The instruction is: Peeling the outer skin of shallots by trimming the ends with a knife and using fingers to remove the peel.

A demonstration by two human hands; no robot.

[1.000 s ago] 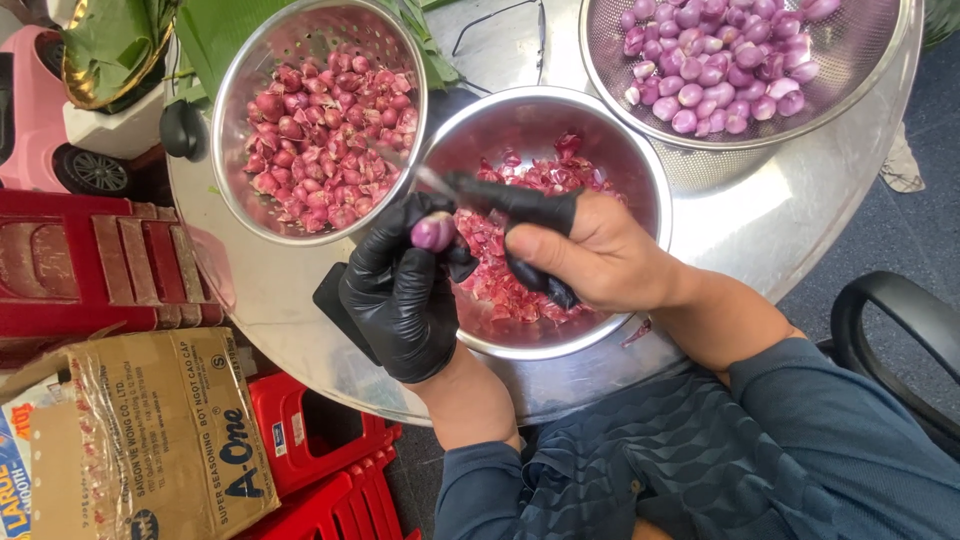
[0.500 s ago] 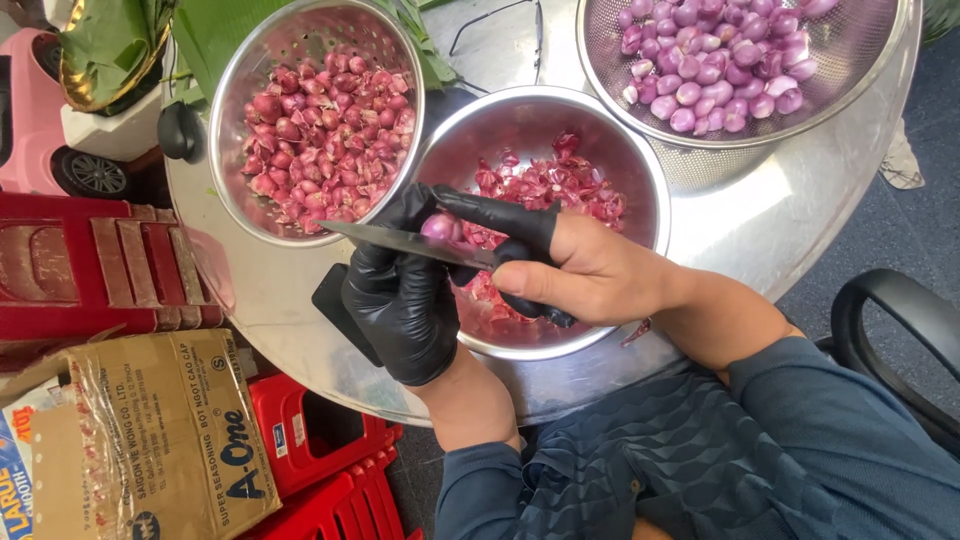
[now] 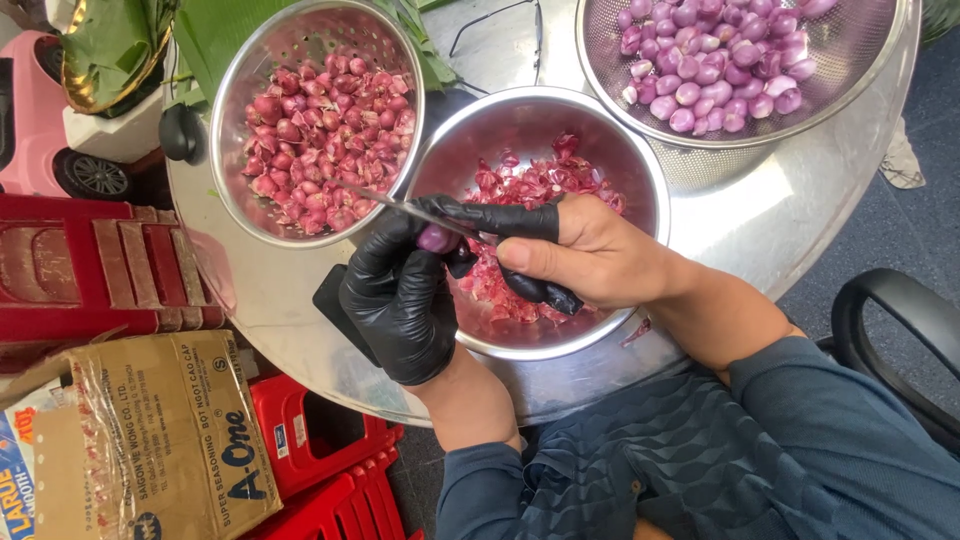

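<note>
My left hand (image 3: 400, 300), in a black glove, pinches a small purple shallot (image 3: 437, 238) over the middle steel bowl (image 3: 640, 180), which holds red shallot skins. My right hand (image 3: 590, 250), bare except for a black cover on the index finger, grips a knife (image 3: 400, 205) by its black handle. The blade lies across the shallot and points left toward the colander of unpeeled shallots (image 3: 320, 120). A second colander (image 3: 740, 60) at the back right holds peeled purple shallots.
All three vessels stand on a round steel table (image 3: 770, 230). Red plastic stools (image 3: 320, 460) and a cardboard box (image 3: 160, 440) lie at the lower left, a pink toy car (image 3: 50, 130) at the left, a black chair arm (image 3: 900, 330) at the right. Green leaves (image 3: 220, 30) lie behind.
The knife blade has swung from pointing into the bowl to lying flat across the shallot, pointing left. Both hands have stayed over the middle bowl.
</note>
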